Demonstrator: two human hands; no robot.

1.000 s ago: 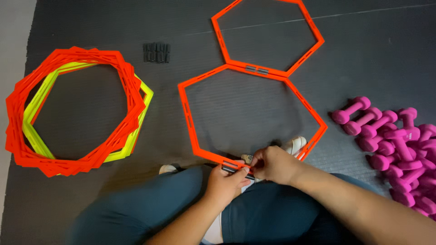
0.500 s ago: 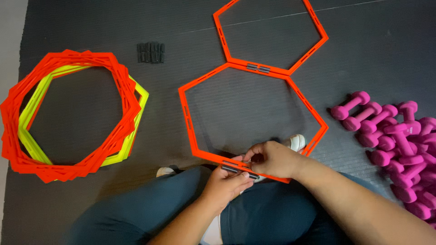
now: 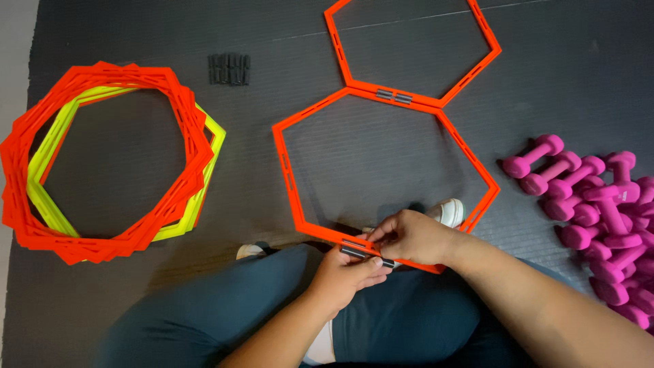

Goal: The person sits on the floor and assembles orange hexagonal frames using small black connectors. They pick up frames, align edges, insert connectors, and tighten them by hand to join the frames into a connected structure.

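Two orange hexagon rings lie joined on the dark mat: a near one (image 3: 286, 170) and a far one (image 3: 337, 48), linked by small dark clips (image 3: 394, 96). My left hand (image 3: 347, 272) pinches a dark clip (image 3: 357, 253) at the near ring's closest edge. My right hand (image 3: 412, 237) rests just beside it, fingertips on the same edge and clip. My legs in dark trousers fill the bottom of the view.
A stack of several orange and yellow hexagon rings (image 3: 102, 163) sits at the left. A small bundle of dark clips (image 3: 229, 69) lies behind it. A pile of pink dumbbells (image 3: 599, 204) is at the right. White shoe toes (image 3: 449, 211) show under the ring.
Both hands stay at the near ring's closest edge; the fingers have shifted slightly around the clip. The view has drifted a little.
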